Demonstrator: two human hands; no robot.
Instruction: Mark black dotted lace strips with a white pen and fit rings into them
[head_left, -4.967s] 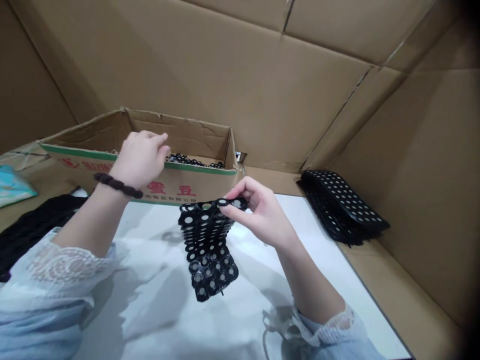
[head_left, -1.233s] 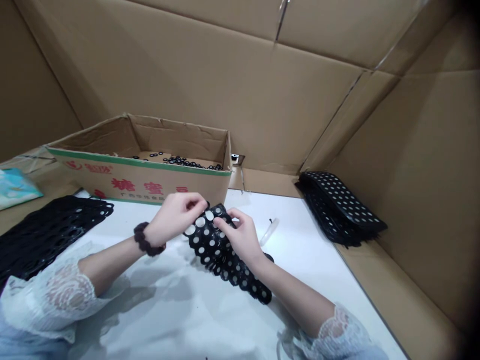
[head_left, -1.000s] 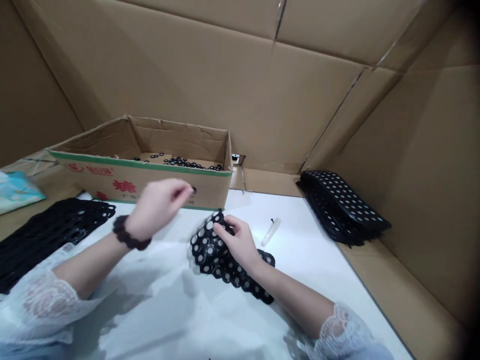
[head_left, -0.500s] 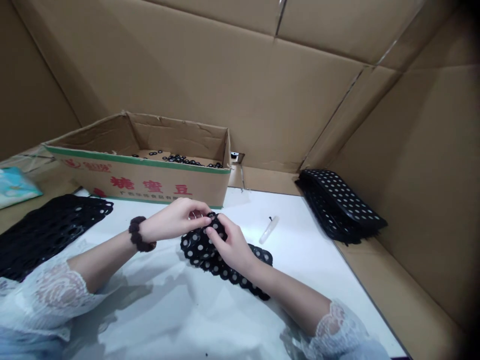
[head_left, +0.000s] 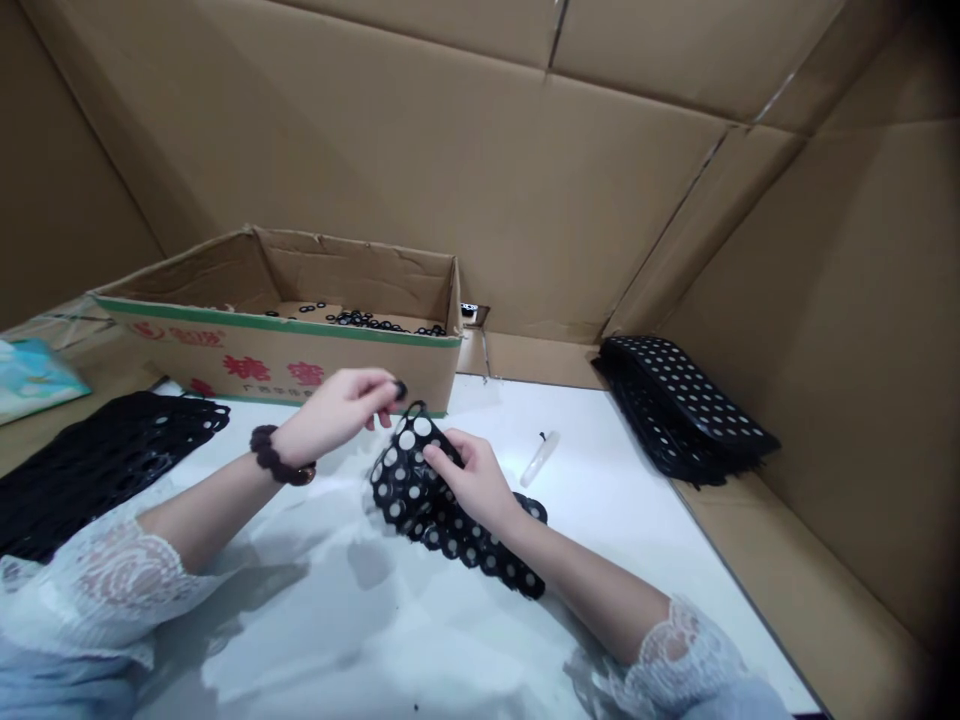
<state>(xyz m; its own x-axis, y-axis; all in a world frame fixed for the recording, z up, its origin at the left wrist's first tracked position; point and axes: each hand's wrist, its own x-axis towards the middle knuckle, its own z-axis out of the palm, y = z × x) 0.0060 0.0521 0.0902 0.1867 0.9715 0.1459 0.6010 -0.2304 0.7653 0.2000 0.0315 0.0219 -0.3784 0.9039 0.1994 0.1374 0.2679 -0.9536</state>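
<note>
My right hand [head_left: 474,478] pinches a black sheet dotted with round pale spots, which look like holes [head_left: 411,490]. Part of this sheet is raised and bent, and the rest trails on the white table below my wrist. A loop of black edging stands up at its top. Just left of that loop, my left hand [head_left: 346,408] is closed on a small round black piece [head_left: 400,390], apart from the sheet. It looks like the black rings in the box, though its centre is hard to make out.
An open cardboard box [head_left: 187,345] at the back left holds several small black rings [head_left: 367,320]. Black perforated sheets [head_left: 97,460] lie at left, beside a tissue packet [head_left: 37,378]. More spotted sheets [head_left: 682,400] are stacked at right. A clear white stick-like tool [head_left: 540,458] lies on the table [head_left: 337,630].
My left hand has drawn away from the sheet, up and left, with a small black piece between its fingers. My right hand keeps its grip, and the sheet's top has opened out.
</note>
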